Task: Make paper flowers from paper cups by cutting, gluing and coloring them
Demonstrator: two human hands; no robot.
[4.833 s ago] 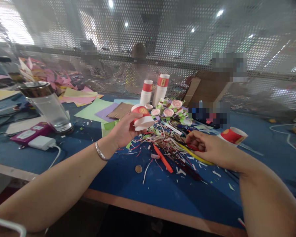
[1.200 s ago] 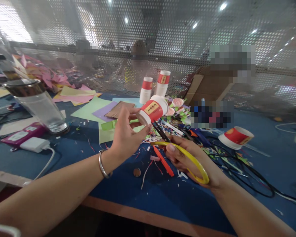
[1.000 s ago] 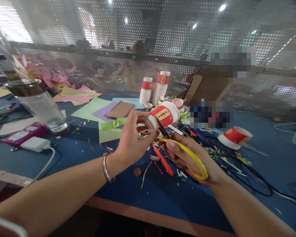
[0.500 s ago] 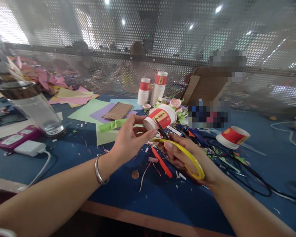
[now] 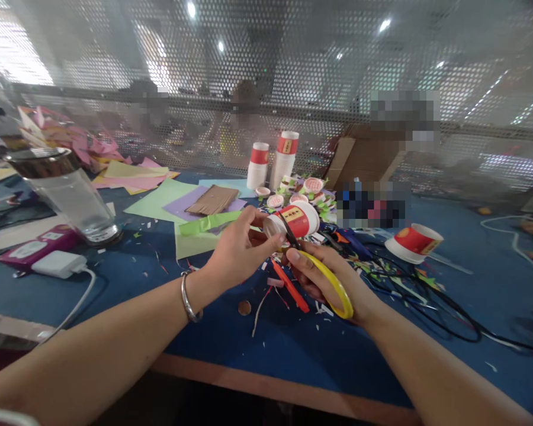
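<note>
A red and white paper cup (image 5: 302, 219) lies tilted on its side in the air, its left end held between the thumb and fingers of my left hand (image 5: 242, 245). My right hand (image 5: 322, 275) grips yellow-handled scissors (image 5: 340, 290), whose dark blades lie against the cup near its left end. Below the hands an orange-red tool or pen (image 5: 293, 288) rests on the blue table (image 5: 231, 349) among paper scraps. Another red and white cup (image 5: 414, 241) lies tilted to the right of my right hand.
Two cup stacks (image 5: 286, 157) stand behind the hands, beside cut cup pieces with green strips. Coloured paper (image 5: 155, 198), cardboard (image 5: 213, 200), a glass bottle (image 5: 84, 201) and a purple power strip (image 5: 39, 245) are on the left. Black cables (image 5: 444, 302) run at the right.
The scissors' handles have swung slightly left and look closer together. The held cup has shifted a little right and down, with the blades across its left part.
</note>
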